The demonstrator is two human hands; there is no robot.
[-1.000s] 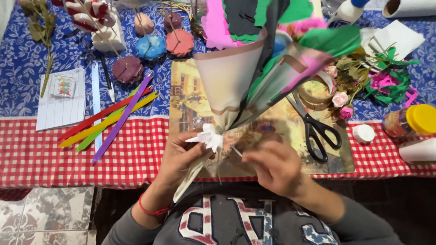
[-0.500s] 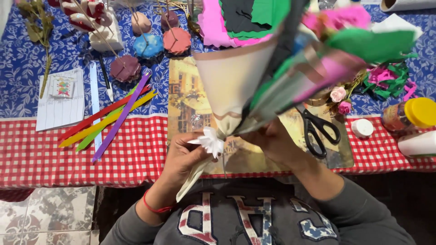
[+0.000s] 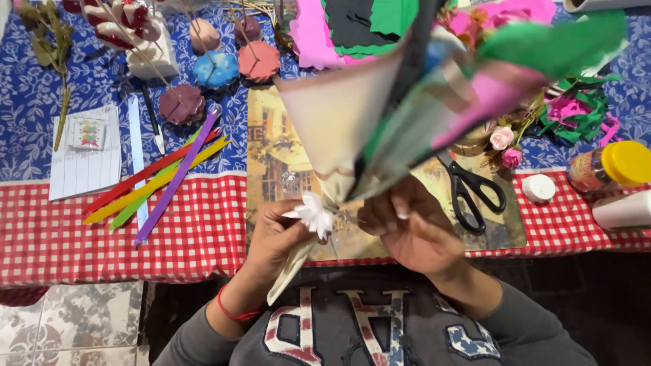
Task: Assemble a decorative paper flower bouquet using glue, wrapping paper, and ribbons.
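Cream paper cone bouquet with pink and green crepe wrapping now lifted nearer the camera than half a second ago, hiding more of the table. Left hand pinches its narrow neck beside one small white paper flower; right hand grips opposite. One pair of black-handled scissors; four coloured paper strips.

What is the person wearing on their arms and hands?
Both arms have grey sleeves, pushed up from the wrists. The left hand is bare, with a thin red band around its wrist. The right hand is bare too: no gloves, and no rings that I can see.
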